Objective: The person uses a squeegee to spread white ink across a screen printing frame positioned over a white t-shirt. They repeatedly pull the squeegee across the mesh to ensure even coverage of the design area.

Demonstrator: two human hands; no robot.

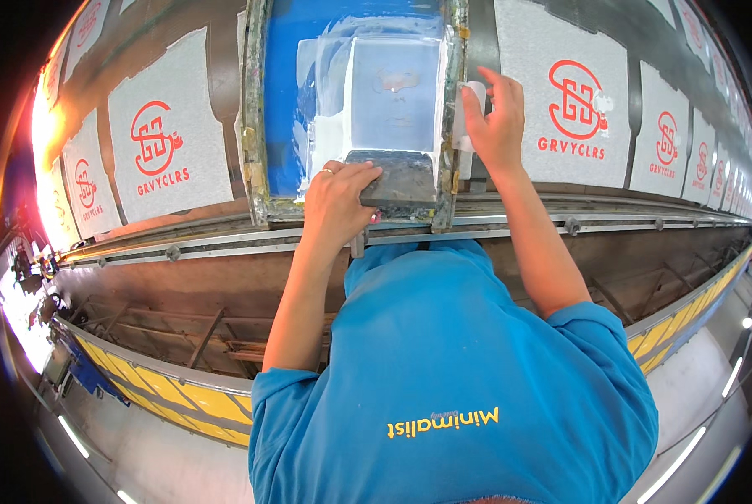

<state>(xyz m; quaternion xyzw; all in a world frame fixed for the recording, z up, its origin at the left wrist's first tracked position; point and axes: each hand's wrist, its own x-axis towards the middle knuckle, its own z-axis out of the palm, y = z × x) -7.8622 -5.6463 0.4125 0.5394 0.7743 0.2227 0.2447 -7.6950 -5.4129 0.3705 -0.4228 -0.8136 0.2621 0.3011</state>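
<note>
A printing screen (324, 84) in a worn, paint-stained frame stands before me, its blue mesh smeared with white ink around a pale rectangular area. At its near end lies a dark squeegee (405, 178). My left hand (336, 197), with a ring on one finger, grips the squeegee's left end. Just outside the frame's right side, my right hand (498, 122) is raised with thumb and index finger apart. Beside those fingertips is a whitish translucent piece (463, 126); I cannot tell whether the hand touches it.
Light grey fabric panels with red prints, such as the left panel (170, 126) and the right panel (565, 101), lie along the long table on both sides. A metal rail (578, 223) runs along its near edge. Yellow panelling (174, 399) lines the structure below.
</note>
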